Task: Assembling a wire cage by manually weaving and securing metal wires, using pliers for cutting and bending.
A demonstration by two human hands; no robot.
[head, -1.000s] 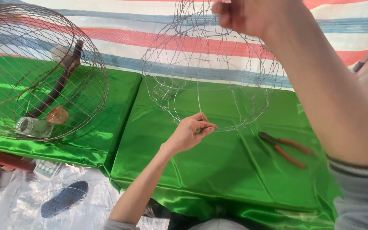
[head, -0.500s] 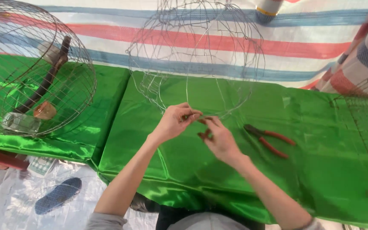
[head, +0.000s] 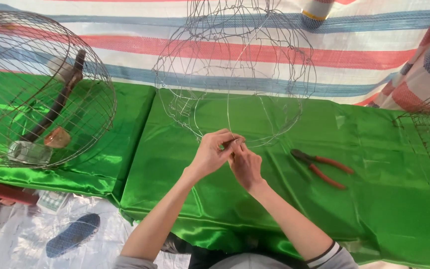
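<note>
Head view showed, at your far left, a round wire cage (head: pixel 36 89) lying on its side on the shiny green satin cloth (head: pixel 374 209), with a dark curved handle and a small glass jar inside it. Below it, off the cloth's edge, a dark blue sandal (head: pixel 73 240) lay on the pale floor sheet. Toward the middle, your left hand (head: pixel 210 155) and right hand (head: pixel 246 167) met, touching each other, fingers pinched narrow on a thin wire at the lower rim of the unfinished domed wire frame (head: pixel 235 74), which stood on the cloth before the striped tarpaulin. Just to your right, the red-handled pliers (head: pixel 322 168) lay flat on the cloth, apart from both hands.
</note>
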